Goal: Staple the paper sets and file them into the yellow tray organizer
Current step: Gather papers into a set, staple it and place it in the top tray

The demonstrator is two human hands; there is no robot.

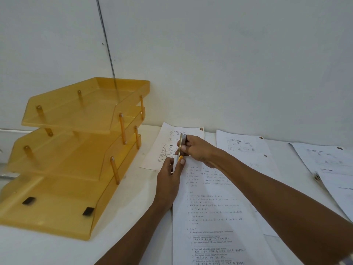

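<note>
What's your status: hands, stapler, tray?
Left hand and right hand both grip stapler at top of paper set. Yellow tray organizer shows no papers. Nothing in the way.

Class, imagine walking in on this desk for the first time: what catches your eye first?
The three-tier yellow tray organizer stands out most, at the left against the wall. At centre, the left hand and right hand grip a stapler over a printed paper set, with more sheets spread to the right.

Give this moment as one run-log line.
left hand + right hand: hold slim yellow-and-silver stapler | at: top of printed white paper set | yellow three-tier plastic tray organizer: no paper seen
</note>
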